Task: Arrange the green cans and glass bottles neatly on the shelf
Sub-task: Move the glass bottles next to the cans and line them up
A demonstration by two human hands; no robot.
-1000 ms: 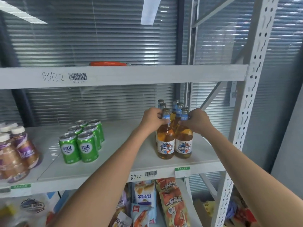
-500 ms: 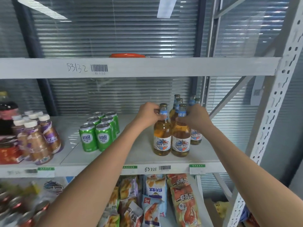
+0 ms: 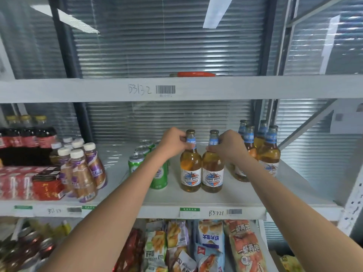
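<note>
- The left hand (image 3: 173, 141) was closed around the neck of the left bottle (image 3: 190, 163), fingers wrapped just below its cap.
- The right hand (image 3: 228, 146) gripped the neck of the right bottle (image 3: 213, 165) the same way.
- Both held bottles stood upright, side by side and almost touching, near the front of the shelf (image 3: 196, 201).
- Four more glass bottles (image 3: 269, 152) stood grouped behind the right hand, toward the shelf's right end.
- The green cans (image 3: 137, 160) sat in rows just left of the held pair, partly hidden by the left forearm.
- Purple-labelled drinks (image 3: 82, 169) stood further left.
</note>
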